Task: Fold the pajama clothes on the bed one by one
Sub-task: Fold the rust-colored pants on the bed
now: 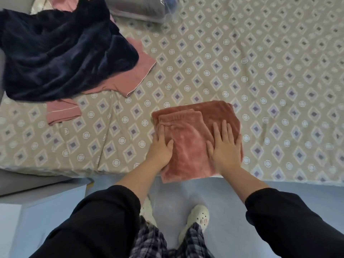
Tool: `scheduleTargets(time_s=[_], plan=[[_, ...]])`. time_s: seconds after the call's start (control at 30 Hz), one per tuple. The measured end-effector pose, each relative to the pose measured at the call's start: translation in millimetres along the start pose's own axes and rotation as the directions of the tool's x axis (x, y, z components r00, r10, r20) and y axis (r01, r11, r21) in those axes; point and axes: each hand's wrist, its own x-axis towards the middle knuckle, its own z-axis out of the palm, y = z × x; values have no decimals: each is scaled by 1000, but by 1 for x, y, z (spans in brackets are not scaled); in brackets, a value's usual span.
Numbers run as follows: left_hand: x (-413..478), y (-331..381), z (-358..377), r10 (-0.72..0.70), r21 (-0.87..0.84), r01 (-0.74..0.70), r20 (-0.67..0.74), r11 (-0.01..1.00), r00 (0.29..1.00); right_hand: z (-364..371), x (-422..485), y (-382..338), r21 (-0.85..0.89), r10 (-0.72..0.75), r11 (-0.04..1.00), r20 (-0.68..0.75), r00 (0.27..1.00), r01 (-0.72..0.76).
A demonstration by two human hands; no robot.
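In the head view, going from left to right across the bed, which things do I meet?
navy fleece garment → left hand → right hand; both hands press flat on the folded pink fleece garment.

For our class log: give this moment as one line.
stage: pressing fold | left hand: flat on pink fleece garment | right hand: flat on it | unfolded: navy garment, pink pajamas

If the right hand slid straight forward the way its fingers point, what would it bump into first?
Nothing much, it seems. The right hand lies flat on the folded pink pajamas; past their far edge there is only bare patterned bed sheet, as far as the picture shows.
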Motion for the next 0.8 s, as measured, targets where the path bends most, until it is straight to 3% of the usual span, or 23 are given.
scheduleTargets(time_s=[0.1, 0.17, 0.23, 0.33, 0.4, 0.47, 0.57, 0.63, 0.67, 0.73, 0.8], plan=[[-4, 5, 2, -162, -460, 114, -66, 881, 985, 0, -2, 5, 95, 85, 992, 29, 996, -87], [-6, 6, 3, -255, -613, 204, 4, 763, 967, -3, -5, 9, 123, 40, 991, 56, 998, -46], [-11, 5, 3, -330, -662, 332, 134, 672, 934, -8, -7, 13, 157, -2, 988, 88, 996, -12], [-22, 10, -4, -312, -667, 399, 254, 629, 915, -24, -8, 17, 238, -30, 971, 137, 990, -3], [-29, 21, -9, -307, -675, 400, 260, 621, 916, -38, -10, 15, 307, -47, 952, 161, 986, -5], [-39, 40, -16, -310, -647, 336, 159, 684, 937, -59, -14, 13, 381, -100, 923, 113, 989, 50], [-61, 83, -38, -190, -453, 154, -35, 878, 981, -106, -23, 10, 428, -196, 884, -23, 980, 187], [-79, 111, -62, -19, -137, 2, -126, 991, 992, -147, -32, 9, 392, -253, 880, -89, 963, 267], [-89, 125, -75, 62, 57, -54, -140, 997, 988, -168, -37, 7, 342, -301, 882, -121, 946, 324], [-112, 155, -102, 221, 409, -160, -105, 898, 970, -208, -47, 4, 210, -402, 878, -164, 901, 430], [-133, 180, -125, 379, 632, -283, -18, 722, 925, -243, -54, 1, 103, -465, 873, -121, 877, 477]])
